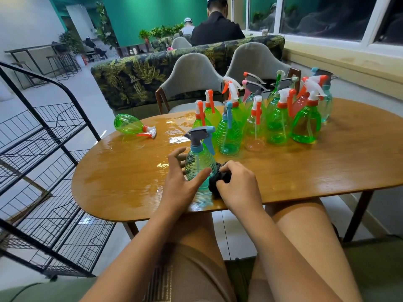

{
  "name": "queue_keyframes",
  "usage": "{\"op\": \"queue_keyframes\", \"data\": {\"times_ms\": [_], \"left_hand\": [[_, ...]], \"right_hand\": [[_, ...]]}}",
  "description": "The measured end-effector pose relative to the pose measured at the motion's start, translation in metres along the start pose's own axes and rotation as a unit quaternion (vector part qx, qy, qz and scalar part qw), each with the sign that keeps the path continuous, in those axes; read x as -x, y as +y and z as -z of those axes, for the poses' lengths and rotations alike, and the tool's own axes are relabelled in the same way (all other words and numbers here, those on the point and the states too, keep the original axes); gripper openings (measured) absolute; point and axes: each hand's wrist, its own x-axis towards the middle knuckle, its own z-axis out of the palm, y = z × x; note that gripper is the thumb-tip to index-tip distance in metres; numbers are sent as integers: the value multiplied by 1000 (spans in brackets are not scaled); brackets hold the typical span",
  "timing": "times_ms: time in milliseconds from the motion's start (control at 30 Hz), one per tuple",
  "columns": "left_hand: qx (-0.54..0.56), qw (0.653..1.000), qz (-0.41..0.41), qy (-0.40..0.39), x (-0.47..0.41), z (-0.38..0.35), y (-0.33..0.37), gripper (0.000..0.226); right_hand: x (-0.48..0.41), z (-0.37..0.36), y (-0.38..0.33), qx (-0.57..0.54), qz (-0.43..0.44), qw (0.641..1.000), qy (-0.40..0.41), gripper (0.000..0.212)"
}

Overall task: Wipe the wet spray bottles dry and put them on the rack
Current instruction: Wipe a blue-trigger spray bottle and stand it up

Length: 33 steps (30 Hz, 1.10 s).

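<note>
A teal ribbed spray bottle [198, 160] with a grey and blue trigger head stands upright near the table's front edge. My left hand [182, 179] wraps around its base, thumb in front and fingers spread behind it. To the bottle's right, my right hand [236, 182] grips a dark cloth [218, 180] that touches the bottle's lower side. Several green, teal and red spray bottles [272, 114] stand crowded at the far side of the table. One green bottle [133, 126] lies on its side at the far left edge. A black wire rack [50, 166] stands left of the table.
The oval wooden table [327, 166] shines with water on its left half. Two grey chairs [192, 79] stand behind it, then a leaf-patterned sofa back. My bare knees sit under the front edge. People sit with their backs turned in the distance.
</note>
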Motion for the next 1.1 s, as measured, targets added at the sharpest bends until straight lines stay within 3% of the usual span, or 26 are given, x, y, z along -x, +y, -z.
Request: {"op": "queue_keyframes", "data": {"times_ms": [133,233,400,533,767,933,1100], "left_hand": [[-36,999,6,-2,1,2,-2,69],[-49,999,-15,-3,2,2,1,62],[-60,998,-32,-21,0,3,-2,67],[-63,997,-33,-34,1,4,1,68],[-57,997,-16,-40,3,6,8,67],[-47,998,-2,-36,3,4,7,67],[-50,998,-4,-36,2,5,8,69]], "right_hand": [[2,3,0,-34,17,999,26,19],[5,10,-7,-69,77,991,84,28],[10,17,-22,-115,208,960,150,40],[11,18,-22,-114,222,957,151,40],[3,16,-13,-59,141,981,120,29],[-2,8,3,-20,-6,1000,0,21],[-3,5,3,-18,-14,1000,-6,21]]}}
